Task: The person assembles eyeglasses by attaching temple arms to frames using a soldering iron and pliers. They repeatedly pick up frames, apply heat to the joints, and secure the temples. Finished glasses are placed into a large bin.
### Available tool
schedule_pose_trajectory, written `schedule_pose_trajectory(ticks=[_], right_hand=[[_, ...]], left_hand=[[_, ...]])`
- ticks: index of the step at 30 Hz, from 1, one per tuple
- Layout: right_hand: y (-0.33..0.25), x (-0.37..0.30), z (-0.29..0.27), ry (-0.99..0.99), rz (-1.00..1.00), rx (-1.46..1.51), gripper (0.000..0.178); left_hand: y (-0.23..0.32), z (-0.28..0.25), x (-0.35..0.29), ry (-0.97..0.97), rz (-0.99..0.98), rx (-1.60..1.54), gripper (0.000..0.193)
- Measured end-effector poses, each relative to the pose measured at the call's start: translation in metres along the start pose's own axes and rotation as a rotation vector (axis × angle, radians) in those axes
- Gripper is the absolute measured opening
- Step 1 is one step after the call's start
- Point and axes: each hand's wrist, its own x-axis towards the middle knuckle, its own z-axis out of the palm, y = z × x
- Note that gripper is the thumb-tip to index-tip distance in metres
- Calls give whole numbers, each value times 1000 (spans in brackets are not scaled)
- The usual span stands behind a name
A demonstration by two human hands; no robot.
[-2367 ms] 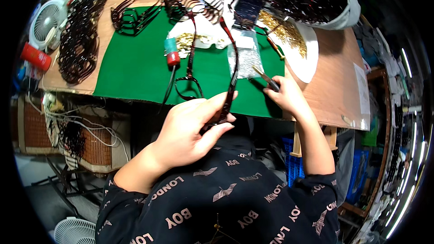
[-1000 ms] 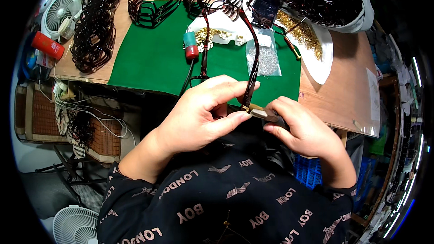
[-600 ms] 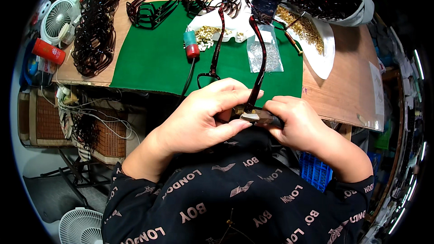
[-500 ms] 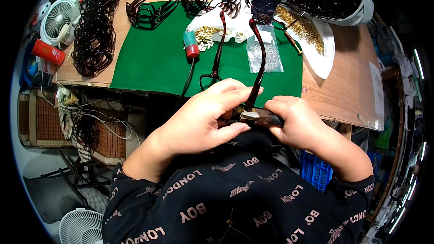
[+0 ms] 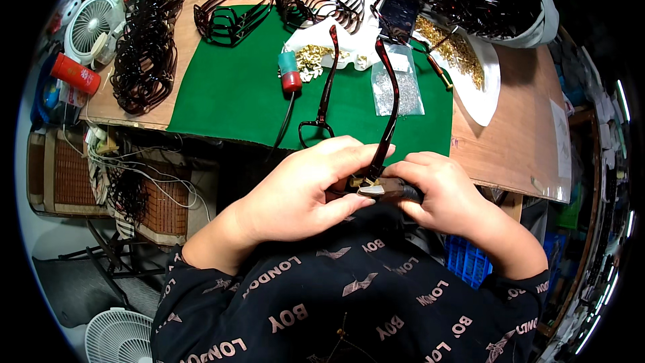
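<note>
My left hand (image 5: 295, 188) is closed on a dark tortoiseshell eyeglass frame (image 5: 388, 104), its two temples pointing up and away from me. Part of the frame's front is hidden behind the fingers. My right hand (image 5: 440, 188) is wrapped around dark-handled pliers (image 5: 373, 190). The metal jaws lie at the base of the right temple, beside a small gold-coloured piece; whether they grip it I cannot tell. Both hands are just in front of the table edge, with the fingertips close together.
On the green mat (image 5: 228, 94) are a corded teal-and-red tool (image 5: 289, 70), a bag of tiny silver parts (image 5: 396, 91) and gold-coloured pieces (image 5: 310, 60). More frames (image 5: 232, 23) stand behind; a heap of them (image 5: 144, 60) lies left. A brass-ended screwdriver (image 5: 440, 72) lies right.
The whole scene sits slightly lower in the view. The pliers and frame have tilted a little, and a gold-coloured piece now shows beside the jaws. Both hands keep their holds.
</note>
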Motion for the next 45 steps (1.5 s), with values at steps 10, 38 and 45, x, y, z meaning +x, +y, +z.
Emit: schedule_pose_trajectory(ticks=[10,38,45], right_hand=[[15,5,5,27,-3,139,20],[24,158,63,423,78,-161,47],[14,199,72,342,209,-142,52]], left_hand=[[-15,-11,-5,25,278,214,50],[-70,-51,-41,44,631,-1155,30],[-67,-47,-57,250,538,-1146,23]])
